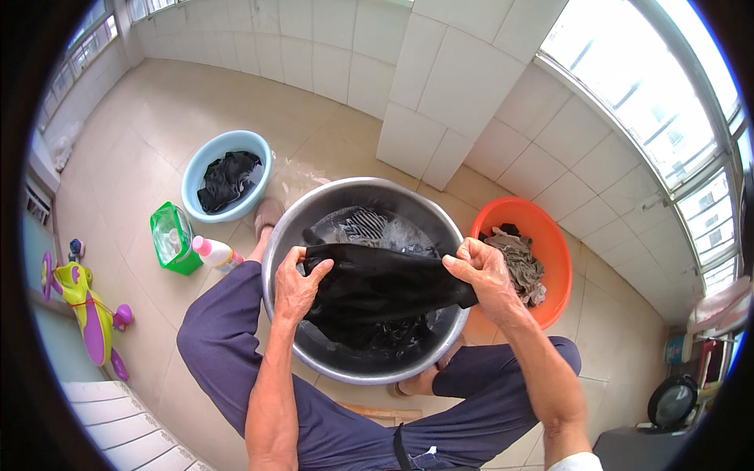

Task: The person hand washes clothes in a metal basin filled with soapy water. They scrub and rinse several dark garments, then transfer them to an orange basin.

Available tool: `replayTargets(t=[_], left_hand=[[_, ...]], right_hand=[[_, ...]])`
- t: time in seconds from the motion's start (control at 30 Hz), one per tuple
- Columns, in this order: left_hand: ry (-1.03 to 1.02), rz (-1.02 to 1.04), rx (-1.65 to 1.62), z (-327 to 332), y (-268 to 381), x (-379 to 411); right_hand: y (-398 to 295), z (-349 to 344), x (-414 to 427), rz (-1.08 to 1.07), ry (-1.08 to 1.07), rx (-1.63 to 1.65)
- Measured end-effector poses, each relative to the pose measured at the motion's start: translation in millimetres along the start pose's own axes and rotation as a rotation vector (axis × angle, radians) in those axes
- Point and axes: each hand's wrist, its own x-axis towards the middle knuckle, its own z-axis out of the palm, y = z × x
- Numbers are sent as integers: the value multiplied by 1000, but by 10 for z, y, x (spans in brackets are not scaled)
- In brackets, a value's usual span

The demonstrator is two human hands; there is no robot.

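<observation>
A black garment (383, 282) is stretched between my two hands above a large metal basin (368, 377) that stands between my legs. My left hand (299, 285) pinches its left upper corner between thumb and fingers. On the right, my right hand (482, 275) grips the other end near the basin's rim. The garment's lower part hangs down into the basin. Behind it, a black-and-white striped cloth (365, 225) lies in sudsy water, with dark cloth around it.
A light blue basin (187, 191) holds black cloth (228, 179) in water. Near it stand a green container (187, 264) and a white bottle with a pink cap (217, 253). An orange basin (562, 282) of crumpled clothes (518, 262) is at right. A toy scooter (91, 312) stands far left.
</observation>
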Motion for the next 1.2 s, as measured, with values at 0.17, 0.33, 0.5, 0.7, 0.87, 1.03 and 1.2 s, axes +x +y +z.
replayTargets(t=[0.17,0.33,0.5,0.7,0.87,1.03,1.2], left_hand=[[-76,-259,-74,150,-94,-185],[-92,-289,91,306,-456,-478],[-298,-447,281,438,-432,-862],[-500,-653,462,592,-536,-1031],[-364,-625,648,745,-544,-1117],[-308,-456,732,750,-743,-1143],[5,-89,452,756,-268,-731]], right_hand=[[-56,-134,6,266,-342,-515],[612,-129,0,230,-566,-1097],[1097,20,-280,262,-744,-1403],[1145,175,-472,119,-760,-1423],[1101,224,-507,99,-794,-1400],[1105,284,-642,1,-863,-1438],[1302,391,-862,-160,-890,-1394]])
